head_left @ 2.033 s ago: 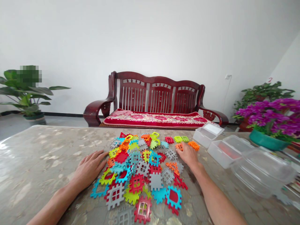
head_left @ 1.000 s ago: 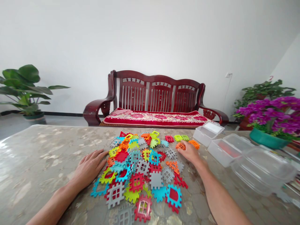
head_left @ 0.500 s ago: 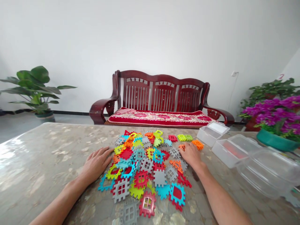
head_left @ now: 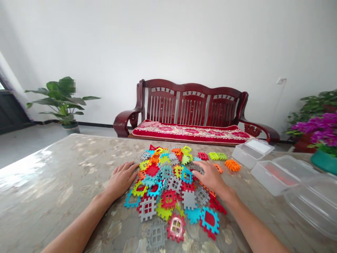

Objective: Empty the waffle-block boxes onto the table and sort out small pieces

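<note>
A spread-out heap of plastic interlocking tiles in red, blue, lime, orange and grey lies on the table. Along the heap's left edge rests my left hand (head_left: 122, 177), palm down and open, its fingertips beside the lime and orange tiles. My right hand (head_left: 210, 175) reaches over the right side of the heap. Its thumb and fingers are apart above a grey window tile (head_left: 197, 168), which they partly cover; whether they touch it I cannot tell. Near its thumb lies a blue tile (head_left: 186, 175). An orange tile (head_left: 218, 168) sits just beyond its knuckles.
Lidded clear plastic boxes (head_left: 273, 177) stand at the right; one holds something red. A round orange piece (head_left: 232, 165) and lime tiles (head_left: 217, 156) lie at the heap's far right. Purple flowers in a teal pot (head_left: 325, 161) stand farther right. A wooden bench (head_left: 188, 105) is behind the table (head_left: 65, 186).
My right hand has moved left, off the orange tile and over the grey one. The orange tile now lies uncovered. My left hand stays by the heap. The view has turned slightly left.
</note>
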Demonstrator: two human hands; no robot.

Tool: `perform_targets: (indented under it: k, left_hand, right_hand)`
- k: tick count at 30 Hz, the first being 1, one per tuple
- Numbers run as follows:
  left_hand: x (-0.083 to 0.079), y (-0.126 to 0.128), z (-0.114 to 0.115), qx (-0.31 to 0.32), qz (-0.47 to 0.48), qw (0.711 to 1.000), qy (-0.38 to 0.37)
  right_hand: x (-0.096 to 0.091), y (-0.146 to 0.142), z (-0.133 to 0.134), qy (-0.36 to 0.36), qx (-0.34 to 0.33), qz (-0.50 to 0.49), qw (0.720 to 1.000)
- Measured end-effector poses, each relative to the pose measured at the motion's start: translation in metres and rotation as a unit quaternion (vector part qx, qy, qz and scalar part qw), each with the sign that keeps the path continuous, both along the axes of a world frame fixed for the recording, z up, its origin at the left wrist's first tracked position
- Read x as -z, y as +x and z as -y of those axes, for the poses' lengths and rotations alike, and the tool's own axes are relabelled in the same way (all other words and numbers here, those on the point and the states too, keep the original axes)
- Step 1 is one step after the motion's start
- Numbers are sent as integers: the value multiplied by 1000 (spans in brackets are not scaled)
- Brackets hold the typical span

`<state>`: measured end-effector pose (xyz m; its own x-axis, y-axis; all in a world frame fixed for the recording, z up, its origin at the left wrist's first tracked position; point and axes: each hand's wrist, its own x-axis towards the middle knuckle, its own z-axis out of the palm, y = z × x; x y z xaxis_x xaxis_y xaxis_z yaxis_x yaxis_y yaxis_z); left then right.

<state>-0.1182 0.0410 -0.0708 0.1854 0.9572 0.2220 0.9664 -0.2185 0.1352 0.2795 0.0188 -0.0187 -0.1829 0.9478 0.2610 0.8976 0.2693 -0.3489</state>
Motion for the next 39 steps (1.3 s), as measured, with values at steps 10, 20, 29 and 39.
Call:
perform_targets:
  k: [10, 20, 29, 39]
  left_hand:
    - [1, 0, 0, -2, -7, 1000, 2]
    - [4, -1, -2, 2, -7, 1000, 9]
    - [5, -1, -3, 1, -9, 1000, 14]
    - [3, -1, -2, 12, 1, 1000, 8]
  right_hand:
    - [2, -47, 13, -70, -82, 0, 994]
    - [14, -31, -3, 14, 33, 34, 999]
    - [5, -40, -4, 25, -35, -16, 999]
    - [4, -66, -24, -43, -67, -26, 997]
